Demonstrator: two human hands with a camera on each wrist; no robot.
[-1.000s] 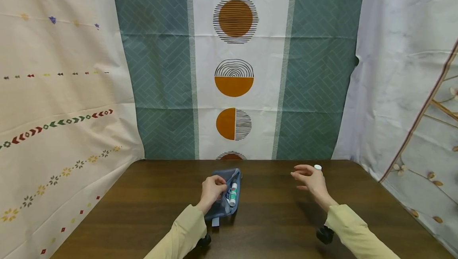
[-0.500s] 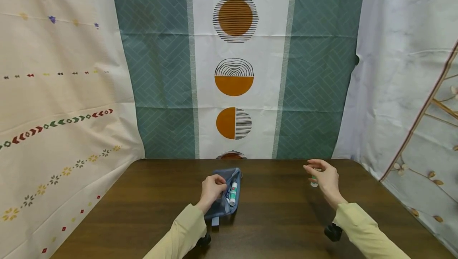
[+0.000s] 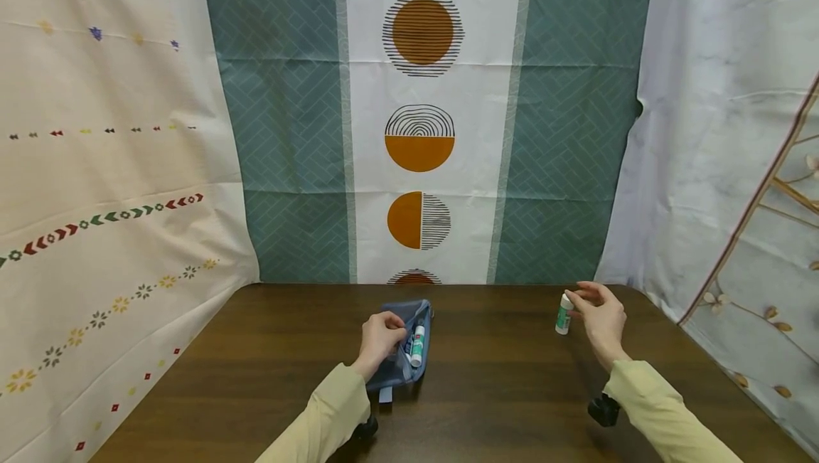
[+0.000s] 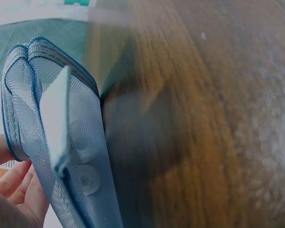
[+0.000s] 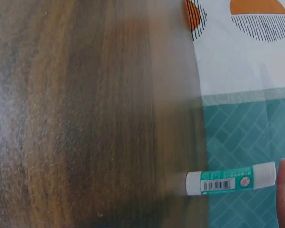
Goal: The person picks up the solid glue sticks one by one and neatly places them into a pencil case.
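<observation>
My left hand (image 3: 379, 341) pinches the edge of a blue mesh zip pouch (image 3: 399, 376), which lies unzipped at the table's middle left. Inside the pouch rests a white and green glue stick (image 3: 417, 346), with a dark blue and white item partly hidden beside it. The left wrist view shows the thumb and fingers (image 4: 20, 192) at the pouch's side. A second glue stick (image 3: 563, 314) stands upright on the table at the right, its white cap uppermost. My right hand (image 3: 600, 315) is just right of it, fingertips near the cap and loosely bent, around nothing.
The dark wooden table (image 3: 486, 378) ends at a hanging patterned cloth (image 3: 435, 257) at the back. Pale cloths hang on the left and right sides. A small white tag (image 3: 385, 395) sticks out from the pouch's near end.
My right hand has moved to the right, past the standing glue stick, which now shows beside the fingers instead of behind them. My left hand and the pouch have stayed in place.
</observation>
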